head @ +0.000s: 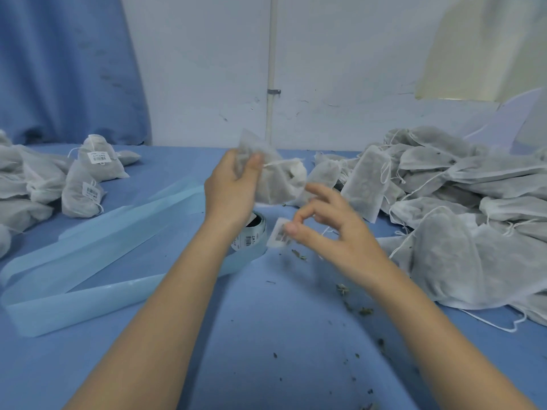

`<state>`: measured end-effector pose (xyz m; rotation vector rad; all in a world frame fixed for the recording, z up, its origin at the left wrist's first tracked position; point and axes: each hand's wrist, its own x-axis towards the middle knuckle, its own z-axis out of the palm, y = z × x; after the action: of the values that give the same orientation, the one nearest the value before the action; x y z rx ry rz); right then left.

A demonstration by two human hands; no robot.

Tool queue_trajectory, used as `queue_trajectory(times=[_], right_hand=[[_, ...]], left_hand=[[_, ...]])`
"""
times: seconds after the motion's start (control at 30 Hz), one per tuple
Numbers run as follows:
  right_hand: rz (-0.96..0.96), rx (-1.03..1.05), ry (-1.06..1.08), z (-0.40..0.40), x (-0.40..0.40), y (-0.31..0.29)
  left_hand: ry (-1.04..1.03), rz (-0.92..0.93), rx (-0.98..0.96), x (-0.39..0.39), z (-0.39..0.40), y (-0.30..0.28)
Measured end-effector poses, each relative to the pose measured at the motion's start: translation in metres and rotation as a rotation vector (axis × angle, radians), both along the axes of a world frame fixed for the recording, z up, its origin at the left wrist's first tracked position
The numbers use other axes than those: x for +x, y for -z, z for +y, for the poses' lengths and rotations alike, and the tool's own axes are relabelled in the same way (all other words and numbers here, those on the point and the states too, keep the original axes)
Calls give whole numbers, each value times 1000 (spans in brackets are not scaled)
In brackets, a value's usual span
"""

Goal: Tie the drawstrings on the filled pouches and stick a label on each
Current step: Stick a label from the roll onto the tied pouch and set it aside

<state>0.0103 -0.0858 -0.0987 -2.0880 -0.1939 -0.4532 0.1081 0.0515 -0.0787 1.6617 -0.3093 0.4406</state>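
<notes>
A table (284,335) covered with a blue cloth was seen filling the lower part of the view, its far edge set against a white wall (207,69). The wall was marked with scuffs and small dark scratches. A thin white pipe (271,54) was fixed upright on the wall, held by a small metal clip (274,91) partway down. A blue curtain (65,69) was hung at the left, its folds reaching down to the table's far edge. At the upper right a pale yellowish panel (485,45) was seen, tilted and brightly lit, and below it a pale lilac surface (515,119). The room was lit evenly and softly.
</notes>
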Motion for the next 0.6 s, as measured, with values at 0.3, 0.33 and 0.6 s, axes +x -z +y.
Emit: queue_trajectory(times=[0.3,0.33,0.6], right_hand=[[-131,-7,219,-22,-5,-12],[-131,-21,229,-23,-4,-12],[-188,-48,322,-32,6,-4]], left_hand=[[395,112,100,-20,-23,8],[425,119,99,-22,-25,8],[514,161,114,-30,-34,7]])
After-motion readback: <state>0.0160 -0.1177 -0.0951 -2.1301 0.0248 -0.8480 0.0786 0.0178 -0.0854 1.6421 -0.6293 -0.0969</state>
